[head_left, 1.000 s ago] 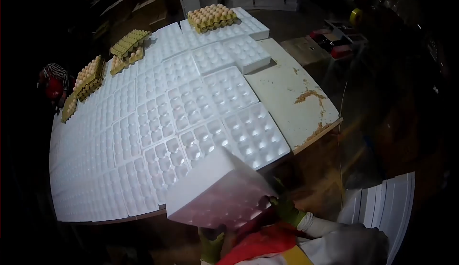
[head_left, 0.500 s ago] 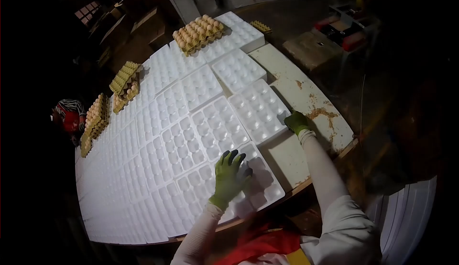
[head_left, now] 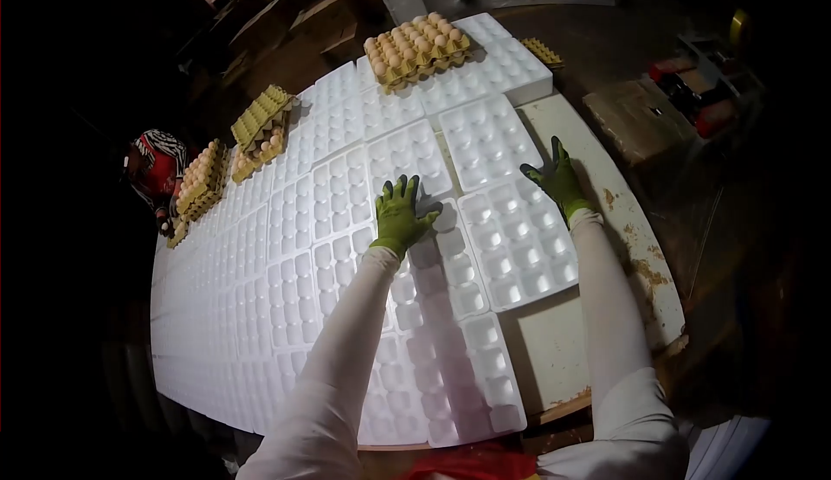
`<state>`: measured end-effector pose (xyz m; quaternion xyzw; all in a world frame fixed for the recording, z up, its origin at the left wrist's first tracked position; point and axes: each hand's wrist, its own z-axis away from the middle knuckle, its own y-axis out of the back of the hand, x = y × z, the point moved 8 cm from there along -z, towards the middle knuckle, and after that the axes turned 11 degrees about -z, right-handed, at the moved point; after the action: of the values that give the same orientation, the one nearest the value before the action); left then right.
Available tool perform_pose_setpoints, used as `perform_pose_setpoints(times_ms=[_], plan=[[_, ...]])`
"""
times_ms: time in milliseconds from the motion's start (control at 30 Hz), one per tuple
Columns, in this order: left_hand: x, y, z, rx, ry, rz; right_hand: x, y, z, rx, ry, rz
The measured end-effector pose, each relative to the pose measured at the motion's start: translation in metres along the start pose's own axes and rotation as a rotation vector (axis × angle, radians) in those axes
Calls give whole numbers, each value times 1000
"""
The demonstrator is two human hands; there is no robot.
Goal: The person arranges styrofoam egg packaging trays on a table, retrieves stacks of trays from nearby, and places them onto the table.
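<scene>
White foam trays with rows of square hollows (head_left: 338, 194) cover most of the table. My left hand (head_left: 401, 219), in a green glove with dark fingertips, is spread over the trays near the middle and holds nothing. To its right, my right hand (head_left: 561, 181), gloved alike, has its fingers apart at the right edge of a foam tray (head_left: 489, 142). Another tray (head_left: 519, 242) lies just below that one, between my two forearms. Whether either hand touches the foam is hard to tell.
Cartons of eggs (head_left: 415, 51) stand on the far trays, with more egg cartons (head_left: 201, 181) at the left edge beside a person in red (head_left: 157, 173). Bare tabletop (head_left: 554, 350) shows at the right. A cardboard box (head_left: 636, 121) is beyond.
The foam block held a second ago is out of my hands. Both hands have since reached farther over the table, and my right hand has opened. The view has shifted.
</scene>
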<state>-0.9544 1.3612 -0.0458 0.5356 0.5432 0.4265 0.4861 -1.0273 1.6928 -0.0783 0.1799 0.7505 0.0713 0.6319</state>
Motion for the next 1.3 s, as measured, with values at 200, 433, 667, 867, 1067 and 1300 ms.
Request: perform_pose_setpoints(times_ms=[200,433,667,867,1067,1300], plan=[[-7,-38,15,-130,-101,52,18,-35,-15,-315,-124,244],[-5,-31,18,12,-117,34,12,9,35,-134,90,274],[-3,-24,22,26,-65,70,-10,56,192,-24,167,266],[-1,-26,22,54,-128,45,14,45,178,154,-87,-82],[-9,-44,17,-165,-99,-108,19,35,177,111,-133,-109],[135,47,134,64,-529,274,20,34,171,126,-179,0]])
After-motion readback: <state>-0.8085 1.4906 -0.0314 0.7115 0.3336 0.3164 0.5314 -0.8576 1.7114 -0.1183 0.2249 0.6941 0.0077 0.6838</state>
